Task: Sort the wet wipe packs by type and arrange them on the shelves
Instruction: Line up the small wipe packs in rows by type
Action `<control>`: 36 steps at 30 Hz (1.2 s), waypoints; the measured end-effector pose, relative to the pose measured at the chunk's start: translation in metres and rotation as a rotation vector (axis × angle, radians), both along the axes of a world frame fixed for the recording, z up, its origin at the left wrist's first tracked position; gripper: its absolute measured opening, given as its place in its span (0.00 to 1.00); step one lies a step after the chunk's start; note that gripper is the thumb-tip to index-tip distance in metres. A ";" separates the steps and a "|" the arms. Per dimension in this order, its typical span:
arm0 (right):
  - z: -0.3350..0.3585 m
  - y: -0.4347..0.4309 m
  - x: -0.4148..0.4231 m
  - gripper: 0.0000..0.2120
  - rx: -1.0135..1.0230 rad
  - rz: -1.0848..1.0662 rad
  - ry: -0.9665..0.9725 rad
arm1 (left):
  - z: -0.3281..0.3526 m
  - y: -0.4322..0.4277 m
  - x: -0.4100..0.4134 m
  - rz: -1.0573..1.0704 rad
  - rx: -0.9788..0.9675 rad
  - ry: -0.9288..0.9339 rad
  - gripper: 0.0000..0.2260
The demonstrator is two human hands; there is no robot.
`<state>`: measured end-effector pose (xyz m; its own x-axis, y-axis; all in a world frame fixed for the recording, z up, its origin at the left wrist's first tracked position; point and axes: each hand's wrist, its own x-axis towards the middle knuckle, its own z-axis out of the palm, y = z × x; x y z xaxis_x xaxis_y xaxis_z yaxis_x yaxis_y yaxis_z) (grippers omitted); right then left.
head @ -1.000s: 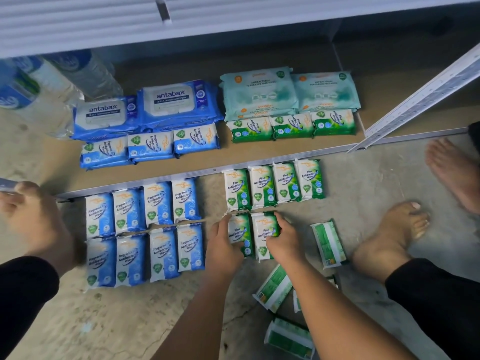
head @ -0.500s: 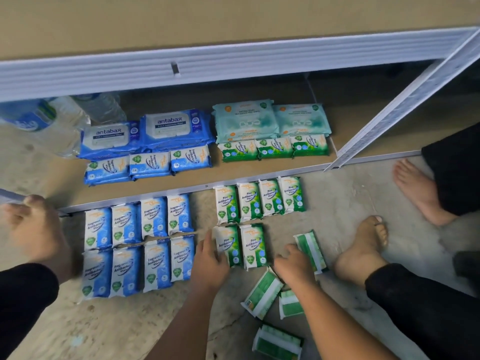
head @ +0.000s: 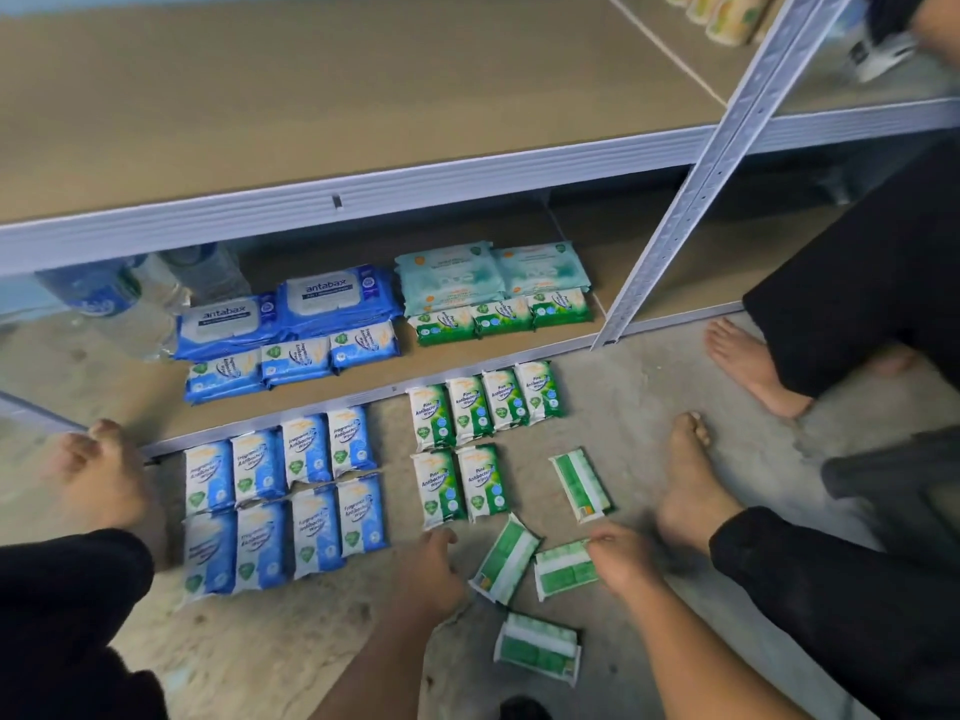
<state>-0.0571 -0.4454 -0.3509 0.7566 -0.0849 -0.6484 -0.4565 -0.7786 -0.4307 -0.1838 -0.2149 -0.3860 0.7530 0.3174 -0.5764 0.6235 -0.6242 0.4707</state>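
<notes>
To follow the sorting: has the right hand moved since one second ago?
Yes. The right hand moved off the second-row Pine packs, down and to the right in the picture, to a face-down green pack.

Soft, even daylight, no hard shadows; it's dimmer under the shelf [head: 332, 197]. Motion blur smears both hands and the picture's edges, and the wide lens bends the shelf rails.

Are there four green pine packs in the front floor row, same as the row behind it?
No, the front row holds two packs, the back row four.
</notes>
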 end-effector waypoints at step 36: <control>-0.071 0.026 0.070 0.33 -0.416 0.365 -0.066 | -0.047 -0.056 0.051 -0.108 -0.041 0.086 0.37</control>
